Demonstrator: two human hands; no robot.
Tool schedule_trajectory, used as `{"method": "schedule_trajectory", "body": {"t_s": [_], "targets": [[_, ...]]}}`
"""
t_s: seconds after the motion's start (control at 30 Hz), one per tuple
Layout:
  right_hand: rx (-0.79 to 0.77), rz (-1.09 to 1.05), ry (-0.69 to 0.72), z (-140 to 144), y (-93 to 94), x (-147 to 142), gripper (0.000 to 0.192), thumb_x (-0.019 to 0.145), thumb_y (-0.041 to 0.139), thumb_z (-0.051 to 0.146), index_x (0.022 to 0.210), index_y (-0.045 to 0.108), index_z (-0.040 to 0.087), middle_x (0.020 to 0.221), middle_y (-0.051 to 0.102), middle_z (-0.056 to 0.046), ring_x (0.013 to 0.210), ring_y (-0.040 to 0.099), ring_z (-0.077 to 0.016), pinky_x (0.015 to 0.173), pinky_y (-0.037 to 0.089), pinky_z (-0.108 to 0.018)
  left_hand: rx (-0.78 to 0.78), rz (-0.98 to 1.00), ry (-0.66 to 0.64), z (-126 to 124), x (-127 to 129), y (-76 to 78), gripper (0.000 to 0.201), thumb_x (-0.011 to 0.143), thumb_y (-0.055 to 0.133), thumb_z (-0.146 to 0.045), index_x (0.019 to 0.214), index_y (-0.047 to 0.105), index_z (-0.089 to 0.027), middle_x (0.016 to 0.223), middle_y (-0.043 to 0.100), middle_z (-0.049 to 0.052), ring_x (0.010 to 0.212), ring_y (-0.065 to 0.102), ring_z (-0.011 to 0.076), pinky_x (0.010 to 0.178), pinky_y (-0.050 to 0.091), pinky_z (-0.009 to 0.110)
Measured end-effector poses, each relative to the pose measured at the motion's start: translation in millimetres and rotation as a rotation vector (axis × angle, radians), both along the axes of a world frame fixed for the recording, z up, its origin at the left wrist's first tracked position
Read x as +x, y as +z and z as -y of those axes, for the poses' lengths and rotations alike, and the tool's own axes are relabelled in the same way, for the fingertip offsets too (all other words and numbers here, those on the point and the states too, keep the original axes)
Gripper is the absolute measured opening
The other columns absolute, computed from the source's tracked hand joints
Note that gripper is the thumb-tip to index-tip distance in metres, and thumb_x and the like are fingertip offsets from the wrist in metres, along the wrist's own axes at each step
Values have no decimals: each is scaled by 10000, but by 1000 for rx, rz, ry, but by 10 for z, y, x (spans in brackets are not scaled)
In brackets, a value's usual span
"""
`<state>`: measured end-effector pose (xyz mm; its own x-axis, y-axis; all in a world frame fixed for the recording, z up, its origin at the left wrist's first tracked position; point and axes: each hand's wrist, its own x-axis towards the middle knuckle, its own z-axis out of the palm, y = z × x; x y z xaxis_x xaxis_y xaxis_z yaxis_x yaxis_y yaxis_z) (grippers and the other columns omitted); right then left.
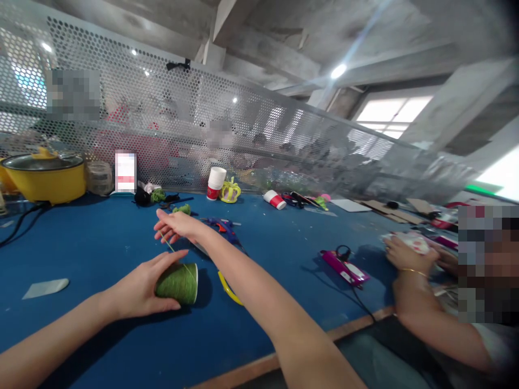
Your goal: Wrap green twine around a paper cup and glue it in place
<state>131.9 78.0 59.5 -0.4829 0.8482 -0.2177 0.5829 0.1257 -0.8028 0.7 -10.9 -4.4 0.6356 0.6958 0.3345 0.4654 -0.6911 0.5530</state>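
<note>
Hardest bit to read here is the right hand (176,226) — its fingers are loosely curled with the thumb lifted away, and a thin green strand (167,242) runs up to them, but I can't tell whether it's actually pinched or just passing across. The left hand (140,283) covers one end of the green spool (176,285), so that end is out of sight, and some of its fingers vanish round the far side. Also can't say if the spool rests on the blue counter (284,243) or is held just above it. The right forearm hides part of the yellow piece (230,290) and some of the blue glue gun (227,231). Off to the right, a co-worker's hands (407,259) mostly cover a white thing with red spots, too blurry to name.

The spool is at the near left of the counter, tipped on its side, long axis running roughly left to right, with the white-rimmed end facing right. The strand slants up and left from it.

Pose-wise, the left arm comes in from the lower left, hand curved round the spool — one digit over the top, one underneath, a solid hold. The right arm stretches diagonally across from the lower right, its hand above and beyond the spool, fingertips pointing left.
</note>
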Motion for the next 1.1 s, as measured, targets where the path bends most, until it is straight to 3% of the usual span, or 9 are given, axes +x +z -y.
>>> {"method": "schedule_trajectory", "body": {"t_s": [0.13,0.27,0.4,0.57,0.67,0.8,0.9,1.0,1.1], "targets": [[280,329,-156,-112,48,230,314,858,461,364,741,630,127,733,689,-68,602,632,-120,567,451,-188,27,-43,16,9,8,51,562,691,630,-396,1192,453,-213,1099,546,87,956,584,254,807,489,350],[430,461,-407,-233,138,801,331,905,362,307,878,639,128,876,679,-82,842,630,-156,719,441,-222,39,-40,49,-15,10,82,545,699,631,-388,1175,450,-195,1108,547,94,986,568,249,838,476,351],[376,596,-522,-237,9,1279,243,871,479,294,1046,562,146,1063,585,-75,937,572,-184,799,461,-367,60,-42,80,-52,10,83,531,710,619,-386,1166,439,-183,1141,533,107,1023,548,256,866,460,365],[247,642,-558,-164,-308,1364,290,857,509,284,1119,519,159,1121,539,-82,947,560,-192,780,479,-377,90,-23,106,-71,-2,51,523,714,613,-375,1172,428,-202,1149,526,96,1029,545,256,866,464,370],[262,584,-631,-154,-378,1310,291,849,521,276,1106,524,139,1106,548,-92,945,562,-196,785,474,-378,107,-36,120,-76,-24,51,529,724,606,-363,1192,413,-208,1179,493,98,1056,525,259,882,455,373],[308,390,-661,-72,-277,1285,335,759,597,167,1076,509,101,948,619,-106,869,600,-198,714,472,-284,135,-51,160,-104,-54,49,507,744,584,-327,1200,389,-219,1204,447,103,1092,491,265,907,435,392],[299,210,-561,121,-124,1251,287,755,583,182,1029,523,125,806,636,-43,694,608,-137,606,479,-225,161,-63,178,-137,-65,29,487,746,581,-294,1186,385,-220,1201,448,105,1119,460,274,936,405,422],[238,63,-455,383,4,1179,169,780,561,268,853,576,116,621,594,-9,495,541,-86,500,462,-199,174,-49,191,-158,-70,15,471,752,575,-274,1177,383,-208,1198,449,108,1129,445,273,950,387,431],[133,-179,-359,606,59,1097,151,764,574,235,843,586,107,610,587,-12,440,500,-63,443,429,-183,135,-23,195,-160,-73,22,465,758,574,-291,1174,386,-202,1185,455,104,1109,466,261,937,401,409]]}}
